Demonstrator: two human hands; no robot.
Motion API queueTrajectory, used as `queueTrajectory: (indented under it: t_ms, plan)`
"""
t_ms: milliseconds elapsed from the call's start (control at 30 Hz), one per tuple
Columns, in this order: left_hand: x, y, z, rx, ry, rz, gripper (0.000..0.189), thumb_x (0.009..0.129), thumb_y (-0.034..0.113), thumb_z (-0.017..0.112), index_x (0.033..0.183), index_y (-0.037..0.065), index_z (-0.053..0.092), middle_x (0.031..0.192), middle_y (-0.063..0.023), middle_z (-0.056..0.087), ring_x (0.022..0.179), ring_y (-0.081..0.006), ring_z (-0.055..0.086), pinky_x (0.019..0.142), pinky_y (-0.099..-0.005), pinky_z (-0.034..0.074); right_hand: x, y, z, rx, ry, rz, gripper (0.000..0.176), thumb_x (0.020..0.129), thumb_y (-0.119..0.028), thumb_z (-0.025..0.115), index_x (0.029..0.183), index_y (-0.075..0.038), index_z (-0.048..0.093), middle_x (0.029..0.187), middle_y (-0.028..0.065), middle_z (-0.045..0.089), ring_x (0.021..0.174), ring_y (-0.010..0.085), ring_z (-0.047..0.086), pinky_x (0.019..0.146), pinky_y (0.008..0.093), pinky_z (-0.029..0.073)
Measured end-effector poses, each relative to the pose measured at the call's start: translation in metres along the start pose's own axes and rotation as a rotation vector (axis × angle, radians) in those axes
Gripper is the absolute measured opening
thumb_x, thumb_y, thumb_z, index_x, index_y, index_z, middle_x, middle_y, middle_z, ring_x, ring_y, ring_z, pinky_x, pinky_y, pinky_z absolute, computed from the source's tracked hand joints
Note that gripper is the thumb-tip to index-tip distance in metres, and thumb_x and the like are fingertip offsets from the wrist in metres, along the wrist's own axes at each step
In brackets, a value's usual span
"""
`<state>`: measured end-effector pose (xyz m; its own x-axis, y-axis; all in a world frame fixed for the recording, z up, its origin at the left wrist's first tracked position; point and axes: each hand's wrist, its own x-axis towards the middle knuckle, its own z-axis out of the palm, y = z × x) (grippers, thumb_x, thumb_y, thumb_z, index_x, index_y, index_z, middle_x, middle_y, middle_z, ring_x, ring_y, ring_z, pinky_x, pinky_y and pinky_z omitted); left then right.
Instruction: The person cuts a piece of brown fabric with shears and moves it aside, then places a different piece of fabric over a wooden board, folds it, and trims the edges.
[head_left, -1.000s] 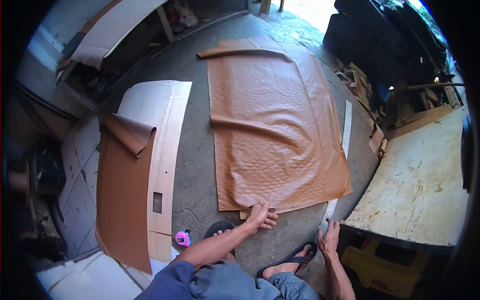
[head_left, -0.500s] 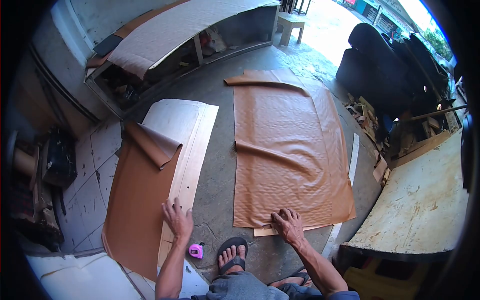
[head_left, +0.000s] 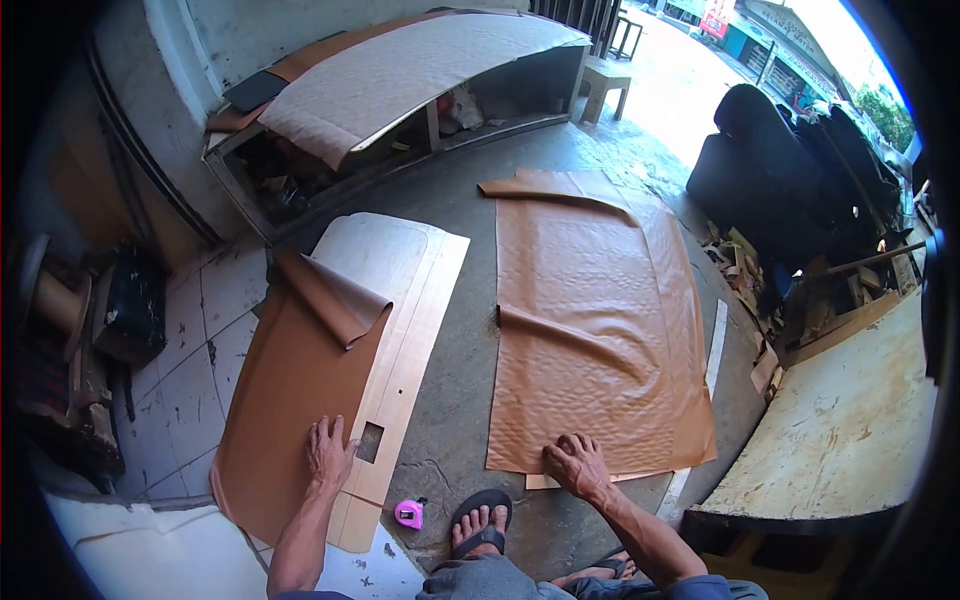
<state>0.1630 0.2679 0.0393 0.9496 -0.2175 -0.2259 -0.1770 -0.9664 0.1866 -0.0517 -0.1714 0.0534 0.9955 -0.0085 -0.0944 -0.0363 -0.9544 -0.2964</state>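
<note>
My left hand (head_left: pixel 330 458) lies on a brown leather-like sheet (head_left: pixel 285 400), fingers stretched out, beside a rectangular cutout. That sheet covers part of a pale wooden panel (head_left: pixel 415 330), its far corner folded back. At the front edge of a second, wrinkled brown sheet (head_left: pixel 590 370), my right hand (head_left: pixel 577 466) has its fingers curled against the material; its thumb is partly hidden. Another pale panel (head_left: pixel 545 481) peeks out under this sheet's edge. A pink tape measure (head_left: pixel 409 513) rests on the floor between the two pieces, near my sandalled foot.
At the back stands a low cabinet (head_left: pixel 430 130) draped with light material. Dark seats (head_left: pixel 750 170) and wood scraps (head_left: pixel 745 265) are at the right, beyond a worn pale board (head_left: pixel 830 410). A stool (head_left: pixel 603 88) stands near the doorway.
My left hand has moved left from the panel's bare strip onto the brown sheet, uncovering the rectangular cutout. My right hand stays at the other sheet's edge. The view has shifted slightly.
</note>
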Motion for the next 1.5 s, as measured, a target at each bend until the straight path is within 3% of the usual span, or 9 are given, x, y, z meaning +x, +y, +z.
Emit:
queueTrajectory:
  t_ms: [300,600,733,800,900,967,1067,1233,1500]
  plan:
    - [0.009,0.012,0.000,0.160,-0.049,0.066,0.061,0.089,0.022,0.060,0.144,0.006,0.039,0.143,-0.0290,0.041,0.125,-0.0562,0.045,0.096,-0.0581,0.048,0.010,0.013,0.003,0.178,0.103,0.057,0.017,0.090,-0.019,0.060,0.104,-0.012,0.067,0.099,0.0104,0.065,0.097,0.0330,0.059,0.088,0.0446,0.047]
    - [0.021,-0.014,-0.077,0.296,0.404,0.193,0.062,0.091,0.010,0.050,0.150,0.007,0.031,0.138,-0.0289,0.049,0.112,-0.0511,0.059,0.084,-0.0526,0.056,0.087,0.043,-0.081,0.316,0.798,0.427,0.026,0.095,-0.024,0.061,0.105,0.000,0.058,0.086,0.0227,0.063,0.082,0.0381,0.063,0.073,0.0447,0.048]
    - [0.029,-0.019,-0.182,0.120,0.281,0.058,0.062,0.089,0.004,0.047,0.149,0.006,0.031,0.129,-0.0291,0.057,0.100,-0.0471,0.064,0.083,-0.0512,0.054,0.145,-0.039,-0.109,0.632,0.429,0.689,0.030,0.095,-0.032,0.056,0.103,-0.003,0.058,0.090,0.0246,0.066,0.086,0.0383,0.065,0.075,0.0468,0.048]
    - [0.036,-0.043,-0.207,0.109,0.333,0.090,0.062,0.089,0.002,0.044,0.149,0.005,0.032,0.126,-0.0295,0.058,0.099,-0.0471,0.064,0.083,-0.0511,0.054,0.159,-0.130,-0.090,0.690,0.201,0.429,0.026,0.095,-0.027,0.054,0.110,-0.006,0.054,0.091,0.0266,0.065,0.086,0.0417,0.065,0.076,0.0521,0.048]
    - [0.053,-0.086,-0.227,0.075,0.400,0.172,0.060,0.089,0.001,0.041,0.148,0.006,0.033,0.121,-0.0295,0.061,0.097,-0.0466,0.064,0.084,-0.0510,0.053,0.142,-0.254,-0.047,0.921,-0.172,-0.456,0.077,0.093,-0.045,0.061,0.147,0.001,0.031,0.132,0.0331,0.049,0.123,0.0457,0.050,0.103,0.0476,0.043]
    - [0.050,-0.092,-0.242,0.047,0.375,0.166,0.055,0.091,0.003,0.039,0.146,0.005,0.036,0.116,-0.0291,0.063,0.096,-0.0455,0.065,0.083,-0.0522,0.053,0.124,-0.288,-0.064,0.751,-0.418,-0.462,0.072,0.094,-0.046,0.057,0.146,0.000,0.036,0.136,0.0305,0.048,0.125,0.0430,0.050,0.105,0.0481,0.042]
    - [0.052,-0.097,-0.243,0.014,0.391,0.209,0.058,0.089,-0.004,0.037,0.146,0.005,0.036,0.126,-0.0307,0.057,0.114,-0.0464,0.058,0.097,-0.0473,0.048,0.127,-0.253,-0.075,0.711,-0.611,-0.281,0.060,0.093,-0.040,0.059,0.135,0.001,0.050,0.128,0.0263,0.057,0.119,0.0407,0.055,0.101,0.0473,0.045]
    - [0.055,-0.094,-0.232,0.016,0.422,0.197,0.058,0.088,-0.005,0.037,0.146,0.003,0.037,0.128,-0.0305,0.057,0.115,-0.0458,0.058,0.098,-0.0466,0.048,0.127,-0.098,-0.027,0.541,0.079,0.016,0.042,0.085,-0.023,0.065,0.120,0.001,0.060,0.110,0.0253,0.064,0.103,0.0438,0.061,0.093,0.0463,0.050]
    - [0.052,-0.089,-0.235,0.164,0.420,0.084,0.056,0.090,-0.001,0.039,0.146,0.008,0.040,0.125,-0.0257,0.061,0.108,-0.0417,0.063,0.094,-0.0426,0.051,0.136,0.021,-0.026,0.016,-0.009,0.559,0.078,0.086,-0.047,0.066,0.149,-0.013,0.036,0.157,0.0202,0.023,0.145,0.0414,0.020,0.111,0.0641,0.025]
